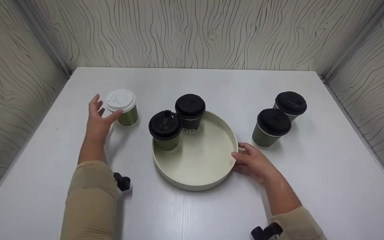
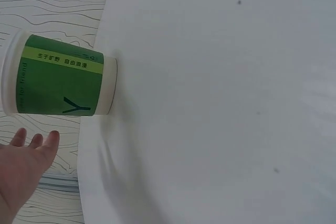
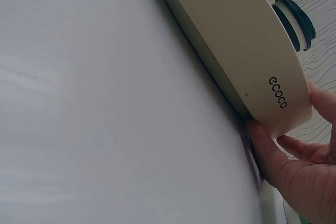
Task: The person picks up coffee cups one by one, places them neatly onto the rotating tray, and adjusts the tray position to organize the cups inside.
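Note:
My left hand (image 1: 99,120) is spread beside a green paper cup (image 1: 128,116) with a white lid, at the left of the table. Its thumb overlaps the lid in the head view, while the left wrist view has a gap between fingers and cup (image 2: 63,74). My right hand (image 1: 253,163) grips the right edge of a round cream tray (image 1: 192,187), thumb at the rim and fingers against the outer side. Inside the tray, at its left and back, stand a green cup (image 1: 167,144) and a dark cup (image 1: 191,124), both with black lids.
To the right of the tray, a green cup (image 1: 266,136) with a black lid stands in front of another black-lidded cup (image 1: 291,103). Patterned panels (image 1: 192,33) wall in the white table (image 1: 185,213) at the back and sides.

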A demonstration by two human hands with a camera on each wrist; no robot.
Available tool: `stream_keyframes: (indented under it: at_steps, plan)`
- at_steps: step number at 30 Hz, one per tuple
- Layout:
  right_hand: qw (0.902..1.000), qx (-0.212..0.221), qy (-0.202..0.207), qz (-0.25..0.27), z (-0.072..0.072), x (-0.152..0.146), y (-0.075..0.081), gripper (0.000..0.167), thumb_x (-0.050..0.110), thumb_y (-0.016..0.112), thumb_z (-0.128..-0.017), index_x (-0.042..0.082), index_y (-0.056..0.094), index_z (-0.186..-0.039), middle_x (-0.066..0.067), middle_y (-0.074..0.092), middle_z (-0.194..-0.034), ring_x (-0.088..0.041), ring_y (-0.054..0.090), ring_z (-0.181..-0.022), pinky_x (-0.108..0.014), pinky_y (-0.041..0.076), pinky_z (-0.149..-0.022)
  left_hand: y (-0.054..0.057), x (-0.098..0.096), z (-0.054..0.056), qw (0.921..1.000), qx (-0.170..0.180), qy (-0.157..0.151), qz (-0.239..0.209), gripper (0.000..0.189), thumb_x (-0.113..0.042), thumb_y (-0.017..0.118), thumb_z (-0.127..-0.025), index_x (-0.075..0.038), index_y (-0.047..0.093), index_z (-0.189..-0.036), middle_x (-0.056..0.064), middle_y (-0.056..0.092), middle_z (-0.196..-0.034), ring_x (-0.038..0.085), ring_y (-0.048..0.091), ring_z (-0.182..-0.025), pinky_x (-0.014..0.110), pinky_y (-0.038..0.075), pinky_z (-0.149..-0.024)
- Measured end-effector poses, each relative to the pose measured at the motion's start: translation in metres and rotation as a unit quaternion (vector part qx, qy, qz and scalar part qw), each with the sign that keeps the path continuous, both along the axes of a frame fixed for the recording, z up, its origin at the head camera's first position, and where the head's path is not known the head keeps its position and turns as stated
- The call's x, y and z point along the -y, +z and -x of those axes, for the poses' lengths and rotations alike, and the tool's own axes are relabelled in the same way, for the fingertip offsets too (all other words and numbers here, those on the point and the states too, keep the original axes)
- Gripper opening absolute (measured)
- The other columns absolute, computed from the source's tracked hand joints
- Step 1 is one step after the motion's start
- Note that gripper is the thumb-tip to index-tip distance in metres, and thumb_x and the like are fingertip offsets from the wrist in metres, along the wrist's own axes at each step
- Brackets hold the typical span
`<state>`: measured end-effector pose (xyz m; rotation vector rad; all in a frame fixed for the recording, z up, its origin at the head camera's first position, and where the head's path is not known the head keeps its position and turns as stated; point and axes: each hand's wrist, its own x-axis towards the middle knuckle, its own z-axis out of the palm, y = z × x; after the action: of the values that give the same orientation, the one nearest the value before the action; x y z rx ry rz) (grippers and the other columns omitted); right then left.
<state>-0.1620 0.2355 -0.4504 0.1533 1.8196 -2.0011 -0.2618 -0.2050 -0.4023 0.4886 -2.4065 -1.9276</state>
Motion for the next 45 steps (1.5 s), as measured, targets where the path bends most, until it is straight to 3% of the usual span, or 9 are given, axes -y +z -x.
stream_keyframes:
  at_steps: [15, 23, 31, 45]
  plan:
    - [1.0000, 0.004, 0.007, 0.005, 0.001, -0.001, -0.001, 0.064, 0.013, 0.061, -0.087, -0.002, 0.024, -0.136, -0.014, 0.053, -0.105, -0.021, 0.062, -0.088, -0.037, 0.050, -0.082, -0.004, -0.005, 0.007, 0.9992, -0.004, -0.034, 0.022, 0.105, -0.042, 0.077, -0.068, -0.032, 0.007, -0.146, -0.005, 0.008, -0.153, 0.019, 0.010, -0.139, 0.042, 0.017, -0.110]
    - [0.9999, 0.005, 0.007, 0.011, 0.001, -0.002, -0.002, 0.065, 0.012, 0.061, -0.087, -0.002, 0.023, -0.137, -0.014, 0.052, -0.106, -0.022, 0.062, -0.089, -0.039, 0.049, -0.083, -0.005, -0.008, 0.008, 0.9990, 0.002, -0.035, 0.027, 0.101, -0.040, 0.076, -0.070, -0.032, 0.010, -0.145, -0.005, 0.009, -0.153, 0.020, 0.009, -0.139, 0.044, 0.017, -0.110]
    - [0.9999, 0.002, 0.006, 0.010, 0.001, -0.001, -0.002, 0.064, 0.012, 0.060, -0.087, -0.002, 0.023, -0.137, -0.016, 0.052, -0.107, -0.023, 0.061, -0.091, -0.040, 0.049, -0.083, -0.005, -0.013, 0.012, 0.9989, 0.009, -0.032, 0.034, 0.104, -0.046, 0.078, -0.064, -0.030, 0.012, -0.144, -0.003, 0.012, -0.152, 0.021, 0.011, -0.139, 0.045, 0.019, -0.109]
    - [1.0000, 0.003, 0.001, 0.006, 0.001, -0.001, -0.001, 0.064, 0.012, 0.062, -0.087, -0.002, 0.024, -0.137, -0.015, 0.052, -0.106, -0.022, 0.062, -0.089, -0.038, 0.050, -0.082, -0.009, -0.020, 0.016, 0.9981, -0.016, -0.039, 0.044, 0.102, -0.037, 0.080, -0.066, -0.024, 0.014, -0.142, 0.002, 0.018, -0.150, 0.022, 0.017, -0.138, 0.042, 0.022, -0.109]
